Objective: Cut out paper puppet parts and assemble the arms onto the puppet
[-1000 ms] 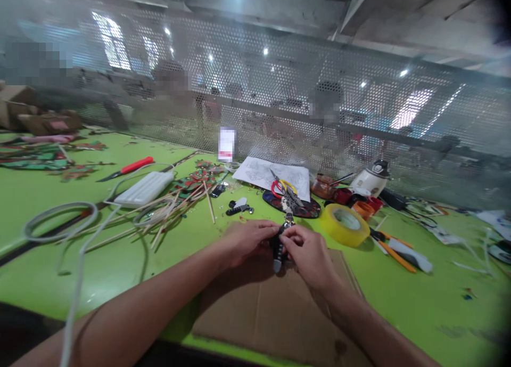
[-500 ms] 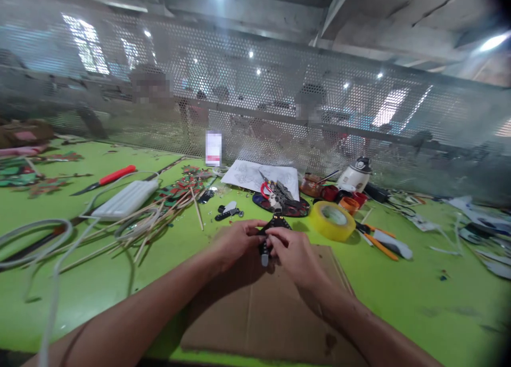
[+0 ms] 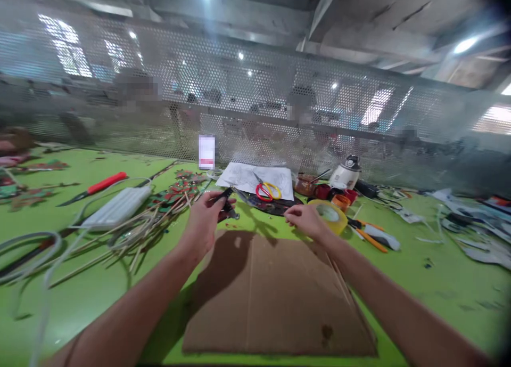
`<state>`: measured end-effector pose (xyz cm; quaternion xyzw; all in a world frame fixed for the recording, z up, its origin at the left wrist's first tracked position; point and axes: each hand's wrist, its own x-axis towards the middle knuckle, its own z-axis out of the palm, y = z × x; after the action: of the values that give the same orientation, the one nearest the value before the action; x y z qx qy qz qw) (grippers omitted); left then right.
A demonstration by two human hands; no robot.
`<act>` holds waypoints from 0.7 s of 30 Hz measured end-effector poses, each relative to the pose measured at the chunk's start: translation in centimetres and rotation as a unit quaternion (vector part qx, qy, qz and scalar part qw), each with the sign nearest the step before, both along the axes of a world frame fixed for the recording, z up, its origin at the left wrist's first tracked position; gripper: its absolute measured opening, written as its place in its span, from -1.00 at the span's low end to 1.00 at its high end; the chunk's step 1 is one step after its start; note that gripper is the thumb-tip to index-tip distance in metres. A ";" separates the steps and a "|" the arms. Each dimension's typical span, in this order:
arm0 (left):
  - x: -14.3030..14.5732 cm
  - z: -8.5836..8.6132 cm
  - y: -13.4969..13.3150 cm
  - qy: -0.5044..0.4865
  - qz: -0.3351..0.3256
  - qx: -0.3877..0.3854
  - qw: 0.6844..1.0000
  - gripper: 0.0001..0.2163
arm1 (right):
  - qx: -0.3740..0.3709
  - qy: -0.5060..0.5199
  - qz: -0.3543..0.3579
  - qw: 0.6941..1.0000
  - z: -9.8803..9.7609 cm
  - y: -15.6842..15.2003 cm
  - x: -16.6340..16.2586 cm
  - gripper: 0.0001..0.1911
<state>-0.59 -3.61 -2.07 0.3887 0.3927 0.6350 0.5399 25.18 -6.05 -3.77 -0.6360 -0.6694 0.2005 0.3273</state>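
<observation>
My left hand (image 3: 204,218) is closed around a small black figure-like piece (image 3: 227,196), which I hold above the green table left of centre; part of it is hidden by my fingers. My right hand (image 3: 305,219) is up beside the roll of yellow tape (image 3: 340,221), its fingers pinched together; whatever may be between them is too small to make out. Scissors with red and yellow handles (image 3: 271,192) rest on the papers and a dark round plate (image 3: 293,203) beyond my hands. Below them lies a brown cardboard sheet (image 3: 279,298).
To the left are thin wooden sticks (image 3: 99,250), a white power strip (image 3: 117,208), cables and a red-handled knife (image 3: 106,182). Orange-handled pliers (image 3: 371,237), paint jars (image 3: 340,202) and a white kettle-like pot (image 3: 345,173) stand or lie on the right. A perforated screen (image 3: 247,122) closes the back.
My hands have moved apart. The left carried the black piece away to the left, and the right drew back to the right and upward. The scissors and the cardboard now show more fully.
</observation>
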 end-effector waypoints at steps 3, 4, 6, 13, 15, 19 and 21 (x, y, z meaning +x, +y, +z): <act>-0.4 0.1 0.7 -0.030 0.063 0.032 0.997 -0.79 | -0.024 -0.085 0.029 0.996 0.1 1.9 -1.6 -0.82; -0.6 0.2 0.9 -0.041 0.085 0.045 0.995 -0.78 | -0.026 -0.109 0.036 0.993 0.2 2.7 -2.3 -0.80; -1.2 0.6 1.4 -0.065 0.129 0.069 0.987 -0.78 | -0.026 -0.148 0.049 0.988 0.4 4.5 -3.9 -0.76; -2.5 1.0 2.4 -0.102 0.188 0.085 0.973 -0.81 | 0.003 -0.244 0.078 0.967 0.0 11.0 -10.3 -0.71; -2.5 0.8 2.5 -0.105 0.185 0.074 0.974 -0.80 | 0.006 -0.268 0.086 0.960 -0.4 12.4 -11.9 -0.69; -2.5 0.5 2.5 -0.110 0.174 0.062 0.977 -0.81 | 0.003 -0.312 0.095 0.945 -1.2 14.3 -13.8 -0.69; -2.6 0.6 2.4 -0.112 0.169 0.063 0.977 -0.80 | -0.002 -0.329 0.101 0.939 -1.4 14.9 -14.2 -0.69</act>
<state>-3.16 -1.17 -1.46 0.2760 0.3491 0.7802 0.4396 10.98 8.86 -5.21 -0.5962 -0.8001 0.0129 0.0654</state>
